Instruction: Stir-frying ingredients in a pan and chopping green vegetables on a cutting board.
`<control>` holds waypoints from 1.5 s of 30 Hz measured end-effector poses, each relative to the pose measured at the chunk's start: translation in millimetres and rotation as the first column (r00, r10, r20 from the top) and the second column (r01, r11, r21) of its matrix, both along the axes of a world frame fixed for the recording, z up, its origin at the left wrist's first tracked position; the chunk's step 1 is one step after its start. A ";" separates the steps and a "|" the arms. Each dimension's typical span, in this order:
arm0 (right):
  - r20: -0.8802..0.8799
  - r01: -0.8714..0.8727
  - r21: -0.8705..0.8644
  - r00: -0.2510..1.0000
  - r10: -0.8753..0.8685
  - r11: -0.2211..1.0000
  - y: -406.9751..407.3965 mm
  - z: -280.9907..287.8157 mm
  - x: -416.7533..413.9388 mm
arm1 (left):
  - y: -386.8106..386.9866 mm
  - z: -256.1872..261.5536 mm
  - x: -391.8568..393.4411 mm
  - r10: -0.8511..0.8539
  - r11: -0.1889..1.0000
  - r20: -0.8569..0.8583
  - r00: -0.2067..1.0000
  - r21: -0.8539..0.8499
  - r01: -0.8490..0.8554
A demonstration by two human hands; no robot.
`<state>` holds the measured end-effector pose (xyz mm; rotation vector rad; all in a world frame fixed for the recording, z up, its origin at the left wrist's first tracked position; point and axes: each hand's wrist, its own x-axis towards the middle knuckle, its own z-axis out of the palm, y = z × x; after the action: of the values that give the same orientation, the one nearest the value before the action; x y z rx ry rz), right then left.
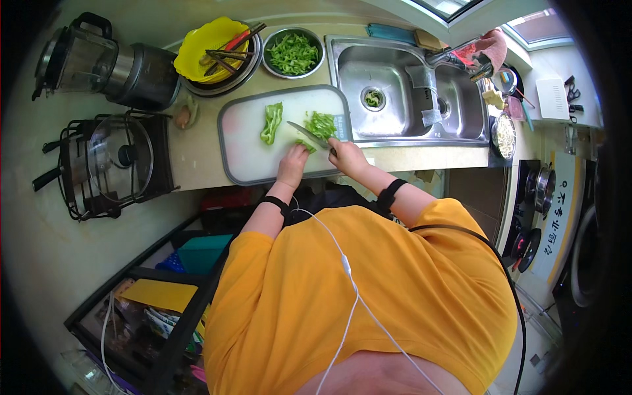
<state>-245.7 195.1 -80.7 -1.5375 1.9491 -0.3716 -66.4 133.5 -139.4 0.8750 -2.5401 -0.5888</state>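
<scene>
My right hand (347, 157) grips the handle of a kitchen knife (310, 135), its blade slanting to the upper left over the cutting board (247, 160). Under the fingers of my left hand (292, 164) lies a small piece of green pepper (306, 146), pressed against the white board near the blade. Just beyond the knife sits a pile of sliced green pepper (321, 124). A larger uncut pepper piece (271, 123) rests on the board to the left. A metal bowl (267, 63) of cut green pepper strips (293, 53) stands behind the board.
Right of the board is a double stainless sink (380, 140) with green scraps in its drain. A yellow colander (190, 54) holding chopsticks stands at the back left, beside a blender (148, 74). Farther left, a black rack (163, 148) bears a glass lid (106, 158).
</scene>
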 end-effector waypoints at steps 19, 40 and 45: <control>0.028 -0.005 -0.004 1.000 0.005 1.000 -1.1 -20.6 10.5 | -6.3 -5.4 -5.2 -0.049 0.996 -0.054 0.997 0.067 0.052; -0.039 -0.003 0.087 0.999 0.006 0.996 -5.4 -18.1 18.0 | -7.1 -10.3 -7.7 -0.026 0.997 -0.076 0.997 0.068 0.032; 0.143 0.096 -0.039 0.986 -0.090 0.995 3.3 -12.7 6.9 | -7.9 -13.0 -5.2 -0.018 0.996 -0.061 0.998 0.085 0.023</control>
<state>-238.7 198.4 -93.4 -1.4111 1.9173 -0.5533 -71.6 125.6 -152.4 0.8481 -2.4888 -0.7241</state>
